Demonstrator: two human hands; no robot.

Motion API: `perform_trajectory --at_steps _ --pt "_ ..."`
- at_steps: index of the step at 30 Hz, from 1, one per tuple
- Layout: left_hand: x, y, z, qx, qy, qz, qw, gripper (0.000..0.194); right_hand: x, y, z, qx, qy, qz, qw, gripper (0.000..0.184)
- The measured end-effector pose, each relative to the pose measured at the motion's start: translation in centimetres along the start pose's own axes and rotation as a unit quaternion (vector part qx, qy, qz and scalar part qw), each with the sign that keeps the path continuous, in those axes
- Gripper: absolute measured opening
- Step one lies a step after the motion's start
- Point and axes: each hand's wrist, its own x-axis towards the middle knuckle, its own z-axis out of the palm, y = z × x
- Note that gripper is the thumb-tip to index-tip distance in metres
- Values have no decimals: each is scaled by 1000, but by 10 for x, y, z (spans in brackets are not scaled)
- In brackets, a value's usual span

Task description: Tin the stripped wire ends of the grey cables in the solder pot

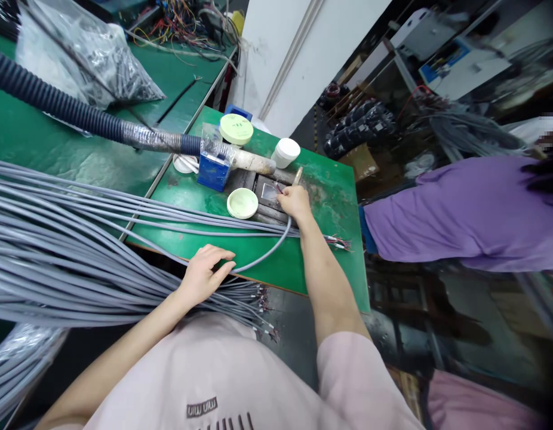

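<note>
My right hand (296,203) is closed round the end of a grey cable (279,243), above a small square pan with a shiny silver surface (269,192). Thin dark wires (278,187) stick out from the fingers over that surface. The cable bends down from there toward my left hand (205,272), which hovers at the table's front edge with thumb and fingers apart. The cable runs under or beside this hand; whether the palm touches it is hidden. A shallow pale-green dish (242,203) stands left of the pan.
Several grey cables (191,221) cross the green table (334,203), and a thick bundle (79,263) lies at left. A black corrugated hose (61,107) reaches over a blue block (213,171). Behind are a white cup (287,151) and a round green-lidded tub (236,129). A person in purple (460,209) is at right.
</note>
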Motion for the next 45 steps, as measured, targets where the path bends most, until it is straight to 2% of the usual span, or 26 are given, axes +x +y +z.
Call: perform_trajectory --at_steps 3,6,8,9,11,13,15,20,25,30,33,37,39,42,45 --pt "0 0 -1 -2 2 0 1000 17 -10 -4 -11 14 7 1 1000 24" --pt "0 0 -2 -13 4 0 1000 16 -42 -12 -31 145 -20 -7 989 24" --pt "0 1 -3 -28 8 -6 1000 16 -74 -20 -45 299 -72 -20 951 28" --pt "0 1 -3 -37 11 -12 999 16 -91 -24 -50 350 -100 -30 931 38" --pt "-1 4 -2 -63 18 -34 997 16 -126 -32 -53 407 -149 -38 901 56" --pt "-1 9 0 -111 28 -69 991 18 -154 -38 -49 437 -194 -40 877 64" --pt "-1 15 3 -198 30 -114 973 24 -175 -43 -41 461 -227 -38 857 67" --pt "0 27 6 -410 6 -196 891 35 -198 -50 -22 499 -260 -41 826 70" --pt "-1 33 7 -490 -10 -208 846 24 -204 -56 -19 509 -288 -57 809 70" --pt "-2 38 8 -536 -20 -243 808 24 -206 -59 -17 514 -301 -69 800 68" --pt "-2 39 9 -538 7 -257 803 24 -209 -60 -14 503 -270 -85 816 57" --pt "-1 37 11 -538 62 -275 794 23 -214 -61 -9 467 -124 -101 870 18" --pt "-1 37 12 -543 65 -276 790 23 -216 -62 -6 454 -74 -103 882 9" --pt "-1 36 14 -552 65 -278 783 25 -218 -62 -2 456 -26 -113 882 10" --pt "-1 37 15 -552 72 -280 782 27 -219 -63 1 480 14 -126 868 10"
